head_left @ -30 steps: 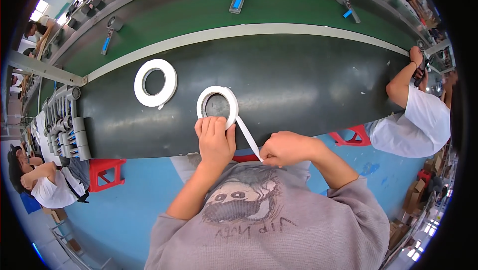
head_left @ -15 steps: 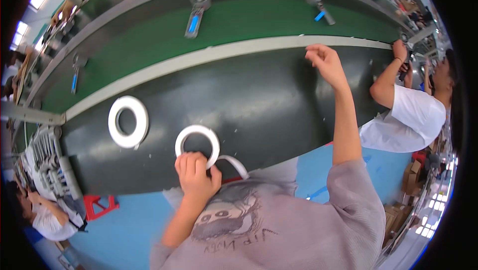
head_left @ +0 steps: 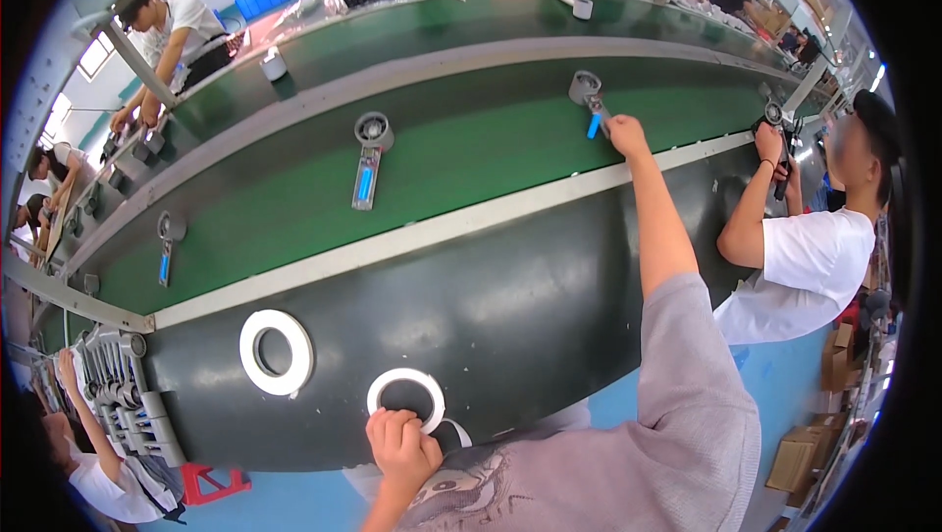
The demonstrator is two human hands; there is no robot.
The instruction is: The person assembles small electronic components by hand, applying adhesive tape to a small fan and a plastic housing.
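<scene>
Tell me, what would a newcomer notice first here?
A white tape roll stands out on the left of the dark worktop, with a second roll in the left hand near the front edge. Beyond, on the green belt, the right hand is at a grey fan-like device with a blue strip.

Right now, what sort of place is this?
Probably a factory assembly line: fan-like devices lie spaced along a green conveyor-like surface, similar grey units sit gathered on the left, and a co-worker works farther along the dark bench.
</scene>
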